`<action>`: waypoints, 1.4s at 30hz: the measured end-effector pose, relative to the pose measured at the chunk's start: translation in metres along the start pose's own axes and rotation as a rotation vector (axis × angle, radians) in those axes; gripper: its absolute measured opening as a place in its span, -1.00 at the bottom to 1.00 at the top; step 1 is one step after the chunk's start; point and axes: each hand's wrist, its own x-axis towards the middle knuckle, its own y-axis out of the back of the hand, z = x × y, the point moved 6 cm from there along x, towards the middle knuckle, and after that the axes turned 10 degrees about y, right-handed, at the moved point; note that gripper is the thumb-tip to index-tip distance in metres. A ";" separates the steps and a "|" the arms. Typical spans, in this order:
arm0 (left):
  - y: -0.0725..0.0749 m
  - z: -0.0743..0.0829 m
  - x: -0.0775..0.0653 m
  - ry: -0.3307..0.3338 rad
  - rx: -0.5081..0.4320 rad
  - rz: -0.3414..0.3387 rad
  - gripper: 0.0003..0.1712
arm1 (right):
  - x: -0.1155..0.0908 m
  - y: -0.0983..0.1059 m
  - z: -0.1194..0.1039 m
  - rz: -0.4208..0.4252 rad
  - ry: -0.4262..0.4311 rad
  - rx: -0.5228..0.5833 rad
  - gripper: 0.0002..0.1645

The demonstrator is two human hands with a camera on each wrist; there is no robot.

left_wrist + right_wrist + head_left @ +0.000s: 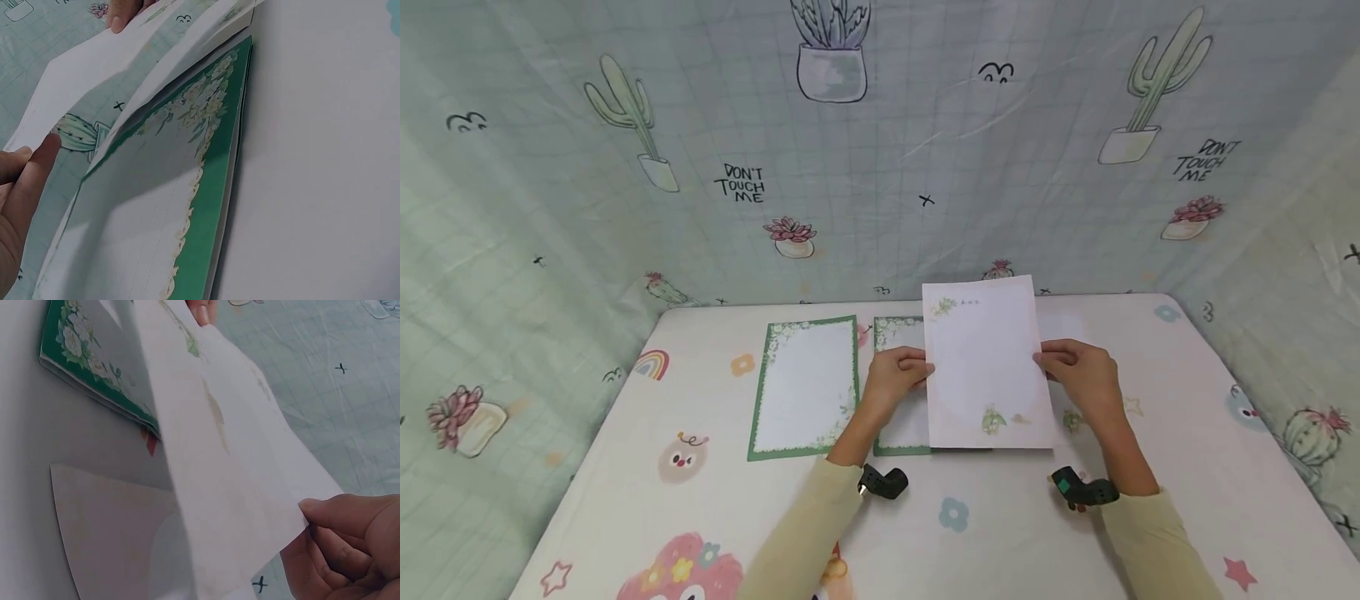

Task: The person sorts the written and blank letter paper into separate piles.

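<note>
A pale sheet of printed paper (pixel 981 358), with small green plant motifs near its top and bottom, is held up off the table. My left hand (pixel 891 383) pinches its left edge and my right hand (pixel 1086 375) its right edge between thumb and fingers. Behind and below it lies a green-bordered stack of floral paper (pixel 901 425), partly covered; its layered edge shows in the left wrist view. The right wrist view has the held sheet bowed, and beneath it another pale sheet (pixel 112 519) lies flat.
A second green-bordered floral paper (pixel 808 387) lies farther left on the table. The white tablecloth (pixel 1000 542) has cartoon prints. A curtain with cactus prints (pixel 880 167) hangs behind the table and along both sides.
</note>
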 end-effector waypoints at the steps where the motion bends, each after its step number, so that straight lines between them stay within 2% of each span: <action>1: -0.001 0.000 0.000 0.000 -0.006 -0.001 -0.75 | 0.000 0.000 0.001 -0.002 -0.001 0.003 -0.54; 10: -0.015 0.004 0.002 -0.019 -0.025 -0.040 -0.76 | -0.004 0.009 0.011 -0.005 -0.037 -0.010 -0.50; 17: -0.018 0.005 0.004 -0.038 -0.029 -0.054 -0.78 | -0.006 0.013 0.013 -0.003 -0.037 -0.008 -0.47; 25: -0.024 0.007 0.001 -0.062 -0.077 -0.100 -0.73 | -0.011 0.018 0.015 0.022 -0.041 -0.034 -0.48; 35: -0.036 0.011 0.007 -0.055 -0.081 -0.094 -0.82 | -0.011 0.029 0.016 0.044 -0.043 -0.046 -0.47; 42: -0.045 0.012 0.010 -0.046 -0.110 -0.107 -0.84 | -0.012 0.035 0.019 0.065 -0.079 -0.052 -0.46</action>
